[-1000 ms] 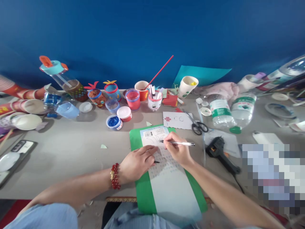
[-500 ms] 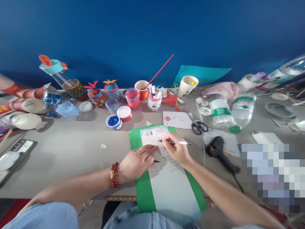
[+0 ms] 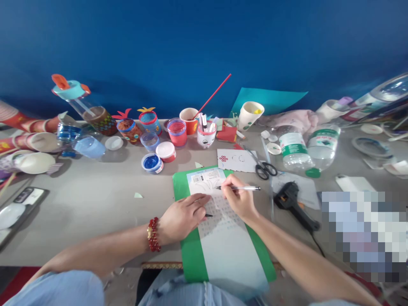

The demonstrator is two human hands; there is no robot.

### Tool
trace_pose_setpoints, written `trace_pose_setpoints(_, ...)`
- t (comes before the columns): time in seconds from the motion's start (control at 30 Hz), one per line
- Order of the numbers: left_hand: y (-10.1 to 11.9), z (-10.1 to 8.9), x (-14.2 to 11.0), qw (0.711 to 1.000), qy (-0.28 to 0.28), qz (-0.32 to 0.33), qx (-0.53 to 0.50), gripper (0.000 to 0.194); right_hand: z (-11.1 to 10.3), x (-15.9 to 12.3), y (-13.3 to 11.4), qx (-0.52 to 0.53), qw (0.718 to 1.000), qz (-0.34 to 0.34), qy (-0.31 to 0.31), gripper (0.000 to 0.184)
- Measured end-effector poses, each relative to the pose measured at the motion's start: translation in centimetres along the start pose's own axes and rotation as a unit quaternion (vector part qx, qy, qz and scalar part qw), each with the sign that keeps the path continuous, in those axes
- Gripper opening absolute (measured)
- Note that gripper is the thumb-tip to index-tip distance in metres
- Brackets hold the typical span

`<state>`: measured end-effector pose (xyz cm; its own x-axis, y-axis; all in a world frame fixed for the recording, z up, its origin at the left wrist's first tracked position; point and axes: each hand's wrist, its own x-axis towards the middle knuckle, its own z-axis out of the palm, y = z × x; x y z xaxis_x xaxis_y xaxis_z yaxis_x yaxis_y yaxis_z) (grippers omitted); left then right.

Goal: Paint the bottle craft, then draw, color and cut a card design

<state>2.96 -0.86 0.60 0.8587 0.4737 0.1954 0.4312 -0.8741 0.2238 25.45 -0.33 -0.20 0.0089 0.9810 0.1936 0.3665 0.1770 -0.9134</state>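
One pen (image 3: 247, 188), likely light, stiff: right fingers (image 3: 228, 181) are gripping near its tip, over sheet (image 3: 232, 259); left fingers (image 3: 198, 199) are resting there, closure unclear.

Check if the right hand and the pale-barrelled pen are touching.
Touching. The head view shows the right hand gripping the pen, which sticks out on both sides of the fingers.

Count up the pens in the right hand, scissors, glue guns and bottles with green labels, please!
Pen in the right hand: 1
Scissors: 1 pair
Glue gun: 1
Green-labelled bottles: 2
Total: 5
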Motion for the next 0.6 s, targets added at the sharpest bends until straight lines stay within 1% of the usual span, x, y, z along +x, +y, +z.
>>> trace_pose_setpoints(0.23,0.06,-0.05,0.02,1.000,0.000,-0.002,-0.014,0.020,-0.08,-0.05,0.00,-0.028,1.000,-0.002,-0.011,0.018)
trace_pose_setpoints(0.4,-0.01,0.00,-0.05,1.000,-0.001,-0.002,-0.012,0.019,-0.08,-0.12,-0.10,-0.016,1.000,0.003,-0.024,0.018)
trace_pose_setpoints(0.47,-0.05,0.02,-0.04,1.000,-0.001,-0.002,-0.006,0.021,-0.08,-0.11,-0.18,0.002,1.000,0.006,-0.018,0.019)
trace_pose_setpoints(0.6,-0.06,0.04,-0.04,1.000,0.005,0.001,-0.004,0.023,-0.32,-0.02,-0.16,0.021,0.999,0.010,0.024,0.019)
